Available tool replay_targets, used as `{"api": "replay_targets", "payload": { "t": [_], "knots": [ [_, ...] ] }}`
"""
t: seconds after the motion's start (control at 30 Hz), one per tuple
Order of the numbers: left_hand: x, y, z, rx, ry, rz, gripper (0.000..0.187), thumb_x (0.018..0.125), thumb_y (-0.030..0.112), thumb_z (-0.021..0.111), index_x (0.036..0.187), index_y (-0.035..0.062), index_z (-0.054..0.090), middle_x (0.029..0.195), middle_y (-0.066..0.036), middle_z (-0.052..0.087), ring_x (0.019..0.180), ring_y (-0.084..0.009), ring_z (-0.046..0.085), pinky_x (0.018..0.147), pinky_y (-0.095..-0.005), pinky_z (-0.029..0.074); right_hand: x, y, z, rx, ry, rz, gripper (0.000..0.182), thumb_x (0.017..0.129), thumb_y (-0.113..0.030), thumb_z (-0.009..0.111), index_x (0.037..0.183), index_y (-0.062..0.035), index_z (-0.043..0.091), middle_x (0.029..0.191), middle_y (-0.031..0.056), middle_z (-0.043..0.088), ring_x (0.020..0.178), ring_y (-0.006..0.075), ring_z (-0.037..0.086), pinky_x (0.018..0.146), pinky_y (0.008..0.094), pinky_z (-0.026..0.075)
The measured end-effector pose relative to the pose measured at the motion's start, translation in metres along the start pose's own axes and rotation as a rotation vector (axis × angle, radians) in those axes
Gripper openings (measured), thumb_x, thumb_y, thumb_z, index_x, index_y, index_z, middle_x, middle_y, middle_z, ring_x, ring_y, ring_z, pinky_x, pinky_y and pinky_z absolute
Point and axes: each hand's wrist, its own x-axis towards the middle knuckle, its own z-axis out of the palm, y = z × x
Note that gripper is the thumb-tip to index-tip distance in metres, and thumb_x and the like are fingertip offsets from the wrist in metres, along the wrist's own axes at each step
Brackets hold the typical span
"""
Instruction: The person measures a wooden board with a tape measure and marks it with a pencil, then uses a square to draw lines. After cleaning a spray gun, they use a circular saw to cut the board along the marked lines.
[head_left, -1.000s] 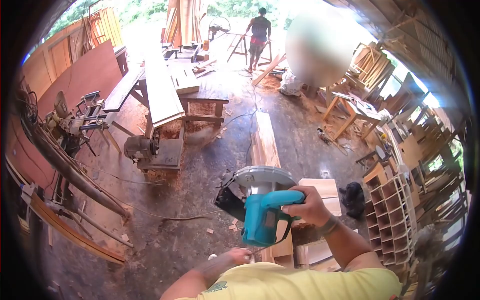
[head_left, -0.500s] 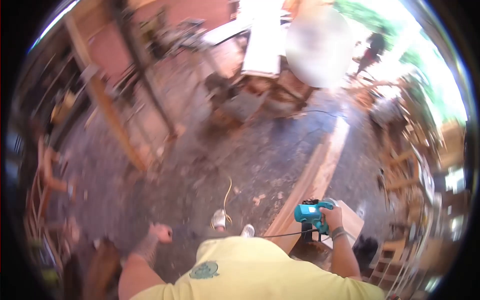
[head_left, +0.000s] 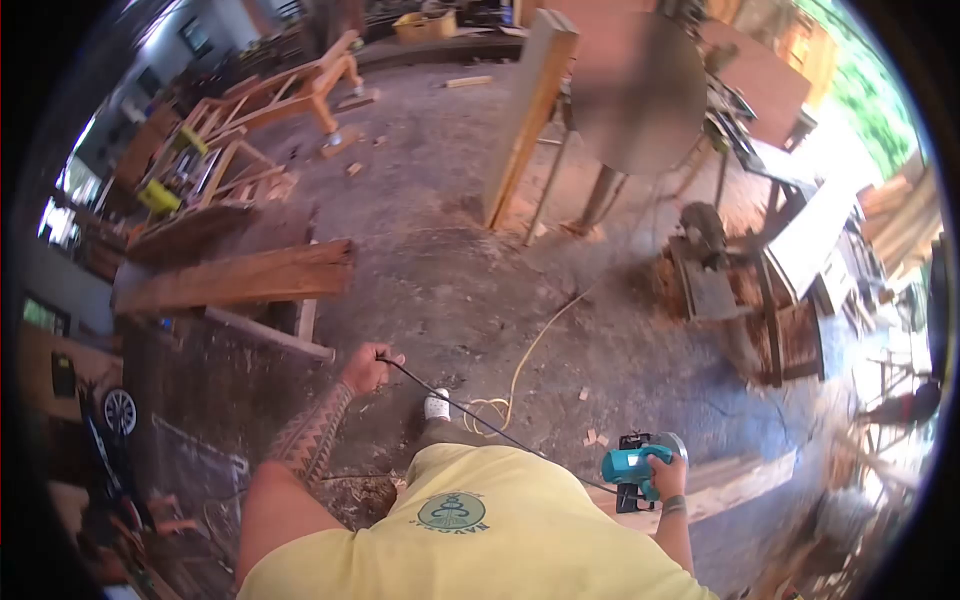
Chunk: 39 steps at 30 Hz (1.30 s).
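Observation:
My right hand grips the rear handle of a teal circular saw, held off the floor to the right of my body. In my left hand, out in front on the left, is a black power cord. The cord runs down across the front of my yellow shirt towards the saw. Beyond the saw, long planks lie at the lower right. A thin yellow cord loops on the floor near my white shoe.
On the left a thick wooden beam rests on low supports, with a wooden frame behind it. Ahead stands an upright timber. A sawdust-covered machine is at the right. Small wood scraps dot the floor.
My view has swung left, bringing the beam and wooden frame in closer. The black cord now shows stretched from my left hand. The saw stays in my right hand.

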Motion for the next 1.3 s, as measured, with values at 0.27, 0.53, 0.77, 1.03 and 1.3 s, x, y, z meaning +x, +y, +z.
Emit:
{"api": "replay_targets", "payload": {
  "t": [0.27, 0.53, 0.77, 1.03, 1.3],
  "knots": [
    [-0.108, 0.054, -0.155, 1.046, 0.488, 0.230, 0.037, 0.088, 0.038, 0.084, 0.087, 0.0042, 0.068, 0.085, -0.017, 0.073, 0.083, -0.0393, 0.072, 0.073, -0.0470, 0.057, 0.039, -0.123, 0.146, -0.073, -0.138, -0.185, 0.012, 0.092, -0.010, 0.077, 0.087, -0.0024, 0.068, 0.063, 0.0021, 0.058, 0.044, 0.0137, 0.052, 0.040, 0.0316, 0.040],
    [-0.126, 0.076, -0.317, 0.437, 0.820, 0.345, 0.020, 0.096, 0.020, 0.079, 0.099, 0.0025, 0.070, 0.081, -0.002, 0.065, 0.081, -0.0095, 0.058, 0.071, -0.0330, 0.050, 0.013, -0.262, 0.337, -0.058, -0.324, -0.321, 0.015, 0.093, -0.012, 0.079, 0.088, -0.0021, 0.069, 0.066, 0.0006, 0.060, 0.048, 0.0111, 0.055, 0.043, 0.0293, 0.042],
    [-0.137, 0.052, -0.433, 0.295, 1.150, 0.604, 0.032, 0.108, 0.028, 0.067, 0.111, -0.0032, 0.072, 0.096, -0.003, 0.071, 0.097, -0.0130, 0.066, 0.095, -0.0306, 0.052, -0.011, -0.361, 0.458, -0.096, -0.480, -0.373, 0.019, 0.093, -0.017, 0.083, 0.095, -0.0018, 0.072, 0.072, -0.0003, 0.063, 0.056, 0.0081, 0.056, 0.047, 0.0264, 0.042],
    [-0.127, -0.002, -0.457, 0.051, 0.840, 0.293, 0.023, 0.110, 0.027, 0.062, 0.102, 0.0062, 0.068, 0.087, 0.005, 0.064, 0.063, -0.0016, 0.039, 0.056, -0.0238, 0.029, -0.003, -0.402, 0.506, -0.378, -0.543, -0.464, 0.032, 0.090, -0.024, 0.086, 0.109, -0.0003, 0.075, 0.080, 0.0009, 0.069, 0.069, 0.0099, 0.063, 0.063, 0.0300, 0.052],
    [-0.064, 0.031, -0.402, 0.506, 0.445, 0.366, 0.017, 0.102, 0.015, 0.068, 0.101, -0.0015, 0.066, 0.087, -0.009, 0.069, 0.085, -0.0147, 0.063, 0.080, -0.0320, 0.051, 0.007, -0.339, 0.484, -0.531, -0.395, -0.521, 0.034, 0.088, -0.026, 0.085, 0.113, -0.0032, 0.077, 0.094, 0.0126, 0.077, 0.085, 0.0226, 0.071, 0.082, 0.0381, 0.055]
  ]
}}
